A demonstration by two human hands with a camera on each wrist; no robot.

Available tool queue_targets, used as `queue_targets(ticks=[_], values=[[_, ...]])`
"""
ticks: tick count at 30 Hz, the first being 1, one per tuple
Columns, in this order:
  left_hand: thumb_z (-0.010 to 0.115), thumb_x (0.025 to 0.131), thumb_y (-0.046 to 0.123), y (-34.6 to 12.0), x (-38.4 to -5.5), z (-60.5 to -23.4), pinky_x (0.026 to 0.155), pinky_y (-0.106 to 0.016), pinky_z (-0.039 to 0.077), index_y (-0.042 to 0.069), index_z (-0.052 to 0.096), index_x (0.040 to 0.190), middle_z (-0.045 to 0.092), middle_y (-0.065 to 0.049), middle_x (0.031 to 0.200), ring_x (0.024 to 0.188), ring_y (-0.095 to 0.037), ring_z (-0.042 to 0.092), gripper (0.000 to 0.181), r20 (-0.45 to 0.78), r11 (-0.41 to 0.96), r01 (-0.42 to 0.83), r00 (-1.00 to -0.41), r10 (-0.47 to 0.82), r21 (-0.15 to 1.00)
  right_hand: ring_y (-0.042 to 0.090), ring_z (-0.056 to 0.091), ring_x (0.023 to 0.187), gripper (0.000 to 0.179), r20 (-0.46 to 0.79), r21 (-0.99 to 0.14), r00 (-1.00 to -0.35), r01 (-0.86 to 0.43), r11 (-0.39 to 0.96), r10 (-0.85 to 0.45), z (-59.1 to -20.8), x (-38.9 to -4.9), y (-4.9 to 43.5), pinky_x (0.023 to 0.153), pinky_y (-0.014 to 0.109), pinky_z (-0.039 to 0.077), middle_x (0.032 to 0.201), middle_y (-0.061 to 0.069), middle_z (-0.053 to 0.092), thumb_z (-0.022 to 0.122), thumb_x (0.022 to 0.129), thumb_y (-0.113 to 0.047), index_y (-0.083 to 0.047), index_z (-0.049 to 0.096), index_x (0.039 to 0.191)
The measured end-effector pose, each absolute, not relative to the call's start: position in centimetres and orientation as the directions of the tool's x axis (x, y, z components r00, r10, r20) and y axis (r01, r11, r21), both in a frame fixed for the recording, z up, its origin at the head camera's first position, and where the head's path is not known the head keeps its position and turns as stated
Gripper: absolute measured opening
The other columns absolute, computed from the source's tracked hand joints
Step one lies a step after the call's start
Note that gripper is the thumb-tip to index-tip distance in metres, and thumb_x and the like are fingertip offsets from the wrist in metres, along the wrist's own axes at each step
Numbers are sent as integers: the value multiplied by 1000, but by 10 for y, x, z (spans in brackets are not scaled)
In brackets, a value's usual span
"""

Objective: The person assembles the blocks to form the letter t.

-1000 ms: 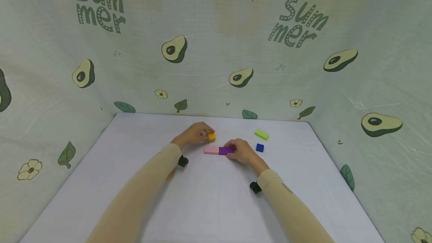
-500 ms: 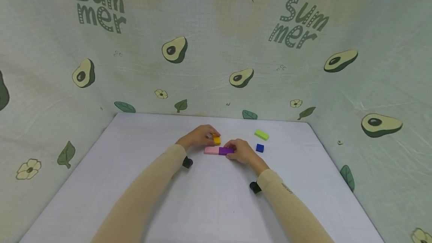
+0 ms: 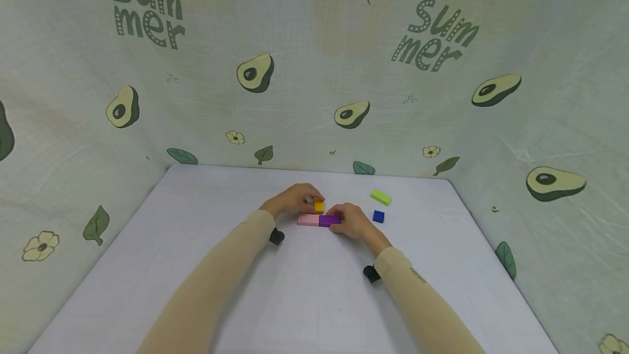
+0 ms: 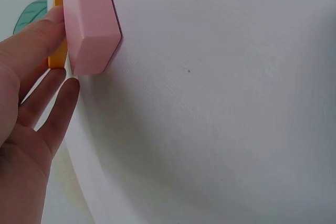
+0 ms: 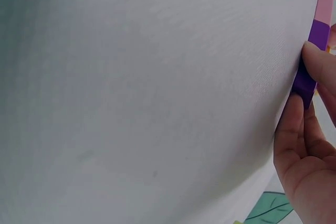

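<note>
My left hand (image 3: 294, 199) pinches a yellow-orange block (image 3: 319, 207) just behind a row of two blocks on the white table. A pink block (image 3: 308, 220) forms the left half of that row, end to end with a purple block (image 3: 327, 221). In the left wrist view, the thumb (image 4: 39, 38) lies against the yellow-orange block (image 4: 59, 53), close to the pink block (image 4: 94, 35). My right hand (image 3: 354, 221) grips the purple block at its right end. Thumb and fingers hold the purple block (image 5: 318, 35) in the right wrist view, partly covering it.
A small blue block (image 3: 378, 216) lies right of my right hand. Farther back is a lime-green block (image 3: 380, 196). A printed cloth (image 3: 304, 70) encloses the white table (image 3: 314, 299) at the back and sides. Black wrist cameras (image 3: 277, 236) sit at both wrists.
My left hand has moved right and slightly nearer with the yellow-orange block, up to the row. An orange object near the left forearm is now hidden by it. The right hand stays put.
</note>
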State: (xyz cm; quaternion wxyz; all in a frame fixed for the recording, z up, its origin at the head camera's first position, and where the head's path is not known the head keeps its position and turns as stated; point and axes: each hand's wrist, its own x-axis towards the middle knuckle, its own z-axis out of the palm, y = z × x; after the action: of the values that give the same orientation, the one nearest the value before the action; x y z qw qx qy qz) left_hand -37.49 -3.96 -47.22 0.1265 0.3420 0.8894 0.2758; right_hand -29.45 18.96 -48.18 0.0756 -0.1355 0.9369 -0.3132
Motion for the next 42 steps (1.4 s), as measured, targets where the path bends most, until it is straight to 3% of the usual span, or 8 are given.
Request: queue_targets(ticks=[20,28,42], values=[[72,103,19,-41,-375,-470,117,-43,47,13,69,141,64,-6,147,137,-26,57,39,-61,610,551,-711,700,569,22,60,105,28,-63,-610,-953,-197,768,-295,-481,-295,189,105,45,54,110,2,71,84,93,-14,-16,76,120],[71,104,21,-41,-376,-474,121,-45,43,15,67,144,65,-5,146,138,-26,57,41,-72,611,466,-756,651,640,21,60,103,26,-72,-604,-955,-189,774,-289,-480,-295,189,103,45,54,109,1,71,84,93,-13,-17,76,119],[67,106,17,-37,-377,-479,119,-43,45,10,66,144,67,-10,140,131,-26,60,39,-25,618,443,-800,600,650,22,59,104,28,-69,-602,-956,-187,776,-284,-480,-294,187,103,45,54,109,1,70,83,94,-14,-17,76,120]])
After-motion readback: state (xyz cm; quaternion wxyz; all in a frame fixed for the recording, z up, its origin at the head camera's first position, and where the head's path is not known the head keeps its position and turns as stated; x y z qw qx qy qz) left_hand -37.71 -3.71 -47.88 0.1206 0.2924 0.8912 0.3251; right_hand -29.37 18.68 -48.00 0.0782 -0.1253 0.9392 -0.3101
